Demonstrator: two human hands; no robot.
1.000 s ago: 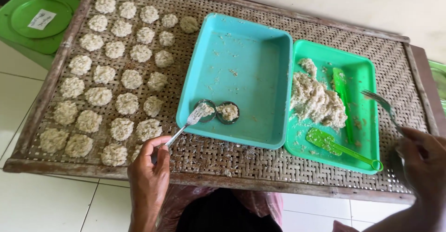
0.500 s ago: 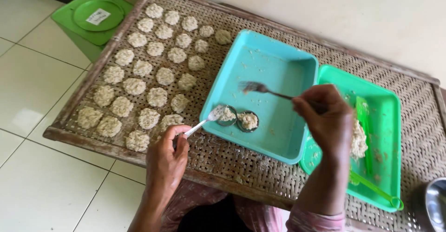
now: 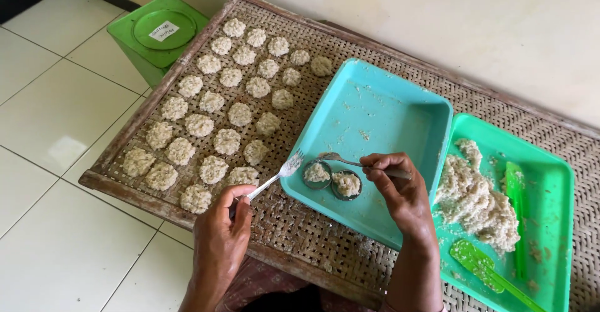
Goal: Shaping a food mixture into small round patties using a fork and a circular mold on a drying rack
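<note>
Turquoise tray [image 3: 400, 109]: right hand [image 3: 400, 190], gripping a spoon [image 3: 340, 158], has swung over from the green tray [image 3: 550, 181] to the ring moulds [image 3: 332, 179]; left hand [image 3: 222, 237] grips a fork [image 3: 282, 171].

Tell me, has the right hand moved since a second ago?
Yes. The right hand has come left, from over the green tray to the turquoise tray, its utensil above the two round moulds.
</note>
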